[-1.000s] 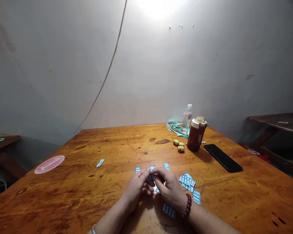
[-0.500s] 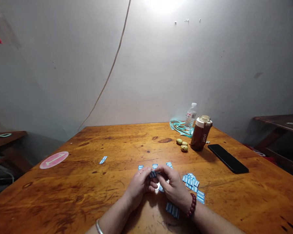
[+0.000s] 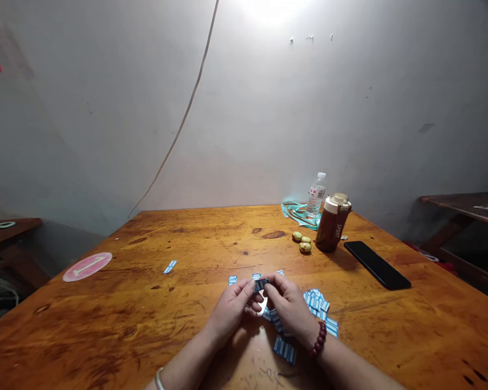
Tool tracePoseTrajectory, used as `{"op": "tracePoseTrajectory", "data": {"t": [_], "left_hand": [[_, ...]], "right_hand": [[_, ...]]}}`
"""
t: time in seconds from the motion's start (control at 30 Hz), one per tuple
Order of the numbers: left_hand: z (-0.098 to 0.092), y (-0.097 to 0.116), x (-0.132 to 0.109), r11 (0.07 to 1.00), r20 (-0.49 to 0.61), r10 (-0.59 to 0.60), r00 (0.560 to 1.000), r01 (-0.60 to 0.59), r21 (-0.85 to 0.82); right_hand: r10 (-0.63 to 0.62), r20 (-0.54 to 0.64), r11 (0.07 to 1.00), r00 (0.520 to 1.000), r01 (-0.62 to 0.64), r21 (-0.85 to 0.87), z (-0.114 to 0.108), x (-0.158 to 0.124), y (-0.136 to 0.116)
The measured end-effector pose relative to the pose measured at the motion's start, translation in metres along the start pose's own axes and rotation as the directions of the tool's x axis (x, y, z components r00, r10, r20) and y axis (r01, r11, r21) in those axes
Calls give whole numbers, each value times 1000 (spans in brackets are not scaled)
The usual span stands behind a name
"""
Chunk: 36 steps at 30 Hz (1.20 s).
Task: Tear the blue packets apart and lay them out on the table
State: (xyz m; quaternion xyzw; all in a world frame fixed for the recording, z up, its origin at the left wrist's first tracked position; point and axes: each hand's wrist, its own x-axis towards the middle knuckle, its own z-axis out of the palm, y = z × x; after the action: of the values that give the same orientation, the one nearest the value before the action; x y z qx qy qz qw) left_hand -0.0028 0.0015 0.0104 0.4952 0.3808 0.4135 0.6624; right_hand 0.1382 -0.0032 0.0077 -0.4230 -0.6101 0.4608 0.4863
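Between the fingertips of both hands is a small blue-and-white label strip (image 3: 261, 285). My left hand (image 3: 231, 309) pinches its left end, with the lower fingers curled beneath. At the right end, my right hand (image 3: 290, 306) has thumb and index finger closed on it. More label strips (image 3: 284, 350) lie on the table under my right wrist, and others show partly beneath the hand. A loose pile of them (image 3: 316, 302) is right of my right hand. Just beyond the fingers, a few strips (image 3: 233, 280) lie apart, partly covered by the hands.
The wooden table (image 3: 106, 325) bears a brown SPORT bottle (image 3: 331, 227), a clear water bottle (image 3: 316, 196), a turquoise strap (image 3: 295, 211), three yellowish egg-shaped things (image 3: 305, 247) and a black phone (image 3: 377, 265). At left are a lone strip (image 3: 170, 266) and a pink oval sign (image 3: 88, 267).
The held strip has turned up a little and more of its face shows between my fingertips. My right fingers have shifted slightly along it. The whole view has moved slightly.
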Motion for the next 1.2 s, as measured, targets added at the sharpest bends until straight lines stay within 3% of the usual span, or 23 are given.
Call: {"op": "tracePoseTrajectory", "data": {"t": [0.13,0.33,0.53,0.73,0.83,1.03,1.2], "left_hand": [[-2,6,-2,993,29,10,1000,-13,114],[-4,11,-3,998,66,-63,996,62,26],[-1,11,-3,997,27,-74,997,75,-12],[-2,8,-2,995,28,-93,995,94,-36],[-3,5,-1,995,24,-91,996,92,-36],[-5,5,0,991,19,-102,995,104,-83],[-5,6,0,988,27,-124,992,126,-90]], "right_hand": [[75,42,988,996,-80,134,-4,3,-2],[121,134,967,984,-147,209,-6,4,-1],[28,141,997,990,-39,74,-5,0,-8],[-100,52,985,994,107,-137,-4,-2,-8],[-121,43,975,992,127,-184,-3,-2,-6],[-145,154,961,977,177,-214,-6,-4,-12],[-165,125,941,978,194,-277,-9,-2,-9]]}}
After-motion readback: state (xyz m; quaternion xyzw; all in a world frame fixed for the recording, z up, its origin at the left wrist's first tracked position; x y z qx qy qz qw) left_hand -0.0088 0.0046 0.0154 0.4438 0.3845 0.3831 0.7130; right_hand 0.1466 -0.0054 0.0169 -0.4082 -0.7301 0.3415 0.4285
